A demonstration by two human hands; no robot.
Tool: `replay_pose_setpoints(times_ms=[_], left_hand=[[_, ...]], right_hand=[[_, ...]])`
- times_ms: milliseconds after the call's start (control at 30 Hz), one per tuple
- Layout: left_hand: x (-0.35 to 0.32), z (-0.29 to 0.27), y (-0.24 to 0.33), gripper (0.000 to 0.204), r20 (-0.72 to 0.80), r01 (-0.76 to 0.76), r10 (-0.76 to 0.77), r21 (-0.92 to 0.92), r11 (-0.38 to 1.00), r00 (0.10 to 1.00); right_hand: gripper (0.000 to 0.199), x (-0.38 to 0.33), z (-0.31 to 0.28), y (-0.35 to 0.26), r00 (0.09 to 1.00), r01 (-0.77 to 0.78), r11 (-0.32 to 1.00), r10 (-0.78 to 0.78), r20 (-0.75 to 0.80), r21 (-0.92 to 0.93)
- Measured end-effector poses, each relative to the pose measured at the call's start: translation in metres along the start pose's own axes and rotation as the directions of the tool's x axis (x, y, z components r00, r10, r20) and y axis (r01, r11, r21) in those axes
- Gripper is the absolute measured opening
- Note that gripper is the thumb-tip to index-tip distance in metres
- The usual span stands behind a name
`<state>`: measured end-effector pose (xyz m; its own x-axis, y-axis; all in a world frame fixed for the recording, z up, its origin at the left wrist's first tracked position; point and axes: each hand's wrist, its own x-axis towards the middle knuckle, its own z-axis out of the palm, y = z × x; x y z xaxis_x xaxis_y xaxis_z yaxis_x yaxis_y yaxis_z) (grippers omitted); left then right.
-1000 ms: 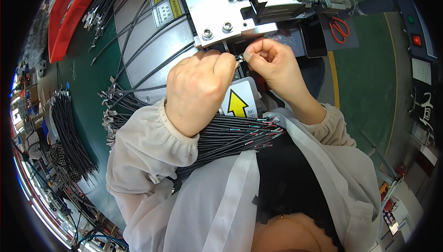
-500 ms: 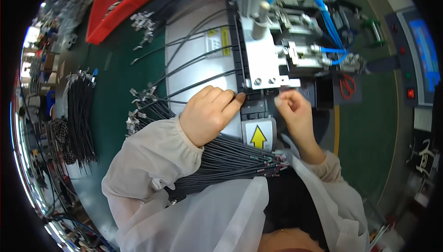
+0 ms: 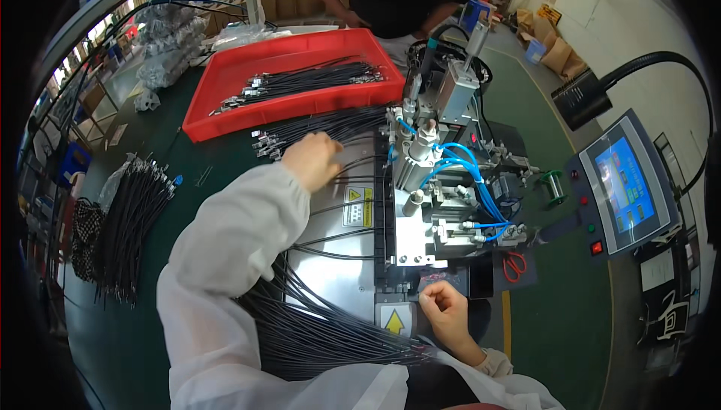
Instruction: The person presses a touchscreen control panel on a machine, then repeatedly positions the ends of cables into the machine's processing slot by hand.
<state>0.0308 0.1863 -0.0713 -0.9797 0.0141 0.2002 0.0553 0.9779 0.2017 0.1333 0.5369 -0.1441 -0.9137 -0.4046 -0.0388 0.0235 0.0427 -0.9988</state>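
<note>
Head view: left hand (image 3: 312, 161) loosely curled on thin black cables (image 3: 323, 128), metal-tipped; right hand (image 3: 443, 306) fisted, contents unclear.

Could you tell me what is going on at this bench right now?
A person in a white coat works black cables at a small machine. The left hand reaches out over cables lying on the grey plate, near the red tray. The right hand is loosely curled by the machine's front. A cable bundle lies across the lap.
</note>
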Motion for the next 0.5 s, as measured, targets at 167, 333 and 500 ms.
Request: replay_pose_setpoints(times_ms=[167, 333, 500], left_hand=[[0.03, 0.025, -0.029, 0.023, -0.122, 0.08, -0.089, -0.082, 0.993, 0.988], [0.001, -0.001, 0.026, 0.018, 0.01, 0.007, -0.005, -0.133, 0.991, 1.0], [-0.082, -0.022, 0.082, 0.025, 0.371, -0.215, 0.524, -0.621, 0.754, 0.766]], right_hand=[[0.006, -0.004, 0.005, -0.017, 1.0, 0.0, 1.0, 0.0, 0.019, -0.016], [0.006, -0.002, 0.0, -0.009, 1.0, -0.019, 0.999, 0.02, 0.024, -0.044], [0.007, 0.002, 0.002, -0.008, 1.0, 0.01, 1.0, -0.009, 0.023, -0.016]])
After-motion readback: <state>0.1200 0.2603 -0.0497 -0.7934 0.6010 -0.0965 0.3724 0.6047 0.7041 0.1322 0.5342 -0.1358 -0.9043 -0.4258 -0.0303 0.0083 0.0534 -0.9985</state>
